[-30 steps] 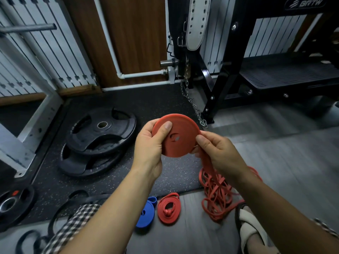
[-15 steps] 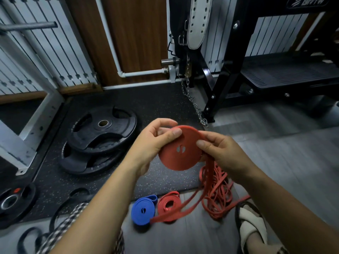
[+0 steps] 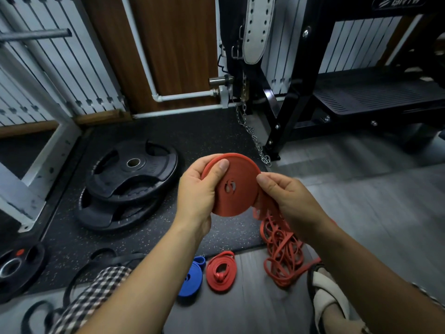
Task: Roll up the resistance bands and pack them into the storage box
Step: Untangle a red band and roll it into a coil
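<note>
The flat red coil [image 3: 238, 191] is clasped in the left grip [image 3: 196, 196], thumb on its face; its edge is pinched by the right grip [image 3: 289, 201]. Since the earlier frame, the strand trailing leftward has been gathered in. Tangled slack [image 3: 281, 251] is heaped on the grey plank floor [image 3: 373, 225], beside a speckled rubber mat [image 3: 204, 136].

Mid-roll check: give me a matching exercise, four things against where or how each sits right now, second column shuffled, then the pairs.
Things
1. big red roll
2. blue band
3. loose red tail
4. black weight plates

Places or states
A. stacked on the speckled mat
B. gripped by the left hand and the right hand
C. rolled, on the grey floor beside the small red coil
D. heaped unrolled below the right hand

Pairs: 1-B, 2-C, 3-D, 4-A.
</note>
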`<act>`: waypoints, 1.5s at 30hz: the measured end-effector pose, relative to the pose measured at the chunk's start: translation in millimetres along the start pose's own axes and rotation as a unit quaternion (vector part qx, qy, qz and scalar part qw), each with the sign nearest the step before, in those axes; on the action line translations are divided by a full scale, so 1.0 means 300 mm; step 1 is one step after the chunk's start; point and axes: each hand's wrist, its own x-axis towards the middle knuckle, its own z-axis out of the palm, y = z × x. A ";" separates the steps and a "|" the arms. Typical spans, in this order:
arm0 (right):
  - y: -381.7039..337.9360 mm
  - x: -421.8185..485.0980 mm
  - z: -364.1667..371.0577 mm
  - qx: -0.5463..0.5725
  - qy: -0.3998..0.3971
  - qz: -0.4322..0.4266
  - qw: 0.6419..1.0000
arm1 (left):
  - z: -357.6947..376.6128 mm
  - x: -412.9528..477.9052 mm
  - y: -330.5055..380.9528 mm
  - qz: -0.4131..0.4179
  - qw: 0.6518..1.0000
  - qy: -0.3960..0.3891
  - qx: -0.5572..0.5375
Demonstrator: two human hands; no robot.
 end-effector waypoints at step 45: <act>-0.031 -0.013 0.001 -0.125 -0.030 -0.023 0.992 | -0.003 -0.008 -0.013 -0.089 0.987 -0.078 0.108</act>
